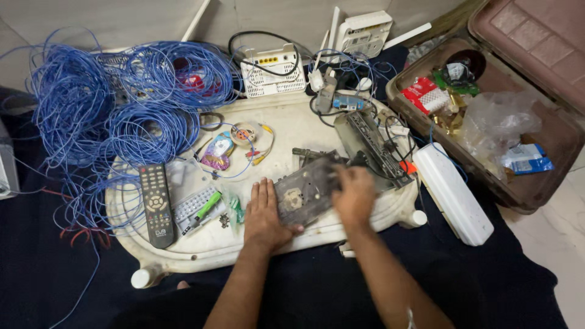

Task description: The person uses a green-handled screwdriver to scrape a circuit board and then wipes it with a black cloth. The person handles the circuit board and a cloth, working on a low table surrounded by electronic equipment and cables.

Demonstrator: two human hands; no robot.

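Note:
A dark, dusty metal electronic module (304,194) lies near the front edge of an upturned white plastic tabletop (201,250). My left hand (263,216) lies flat against the module's left side, thumb under its near edge. My right hand (353,195) is blurred and rests on the module's right end, fingers curled over it. Just behind the module stands a dark open device chassis (372,146) with cables.
Big tangles of blue wire (116,109) fill the left. A black remote (157,204), a green-handled tool (207,206), a small keypad and packets lie left of my hands. White routers (271,73) sit behind; a long white box (454,192) and an open suitcase (536,183) sit right.

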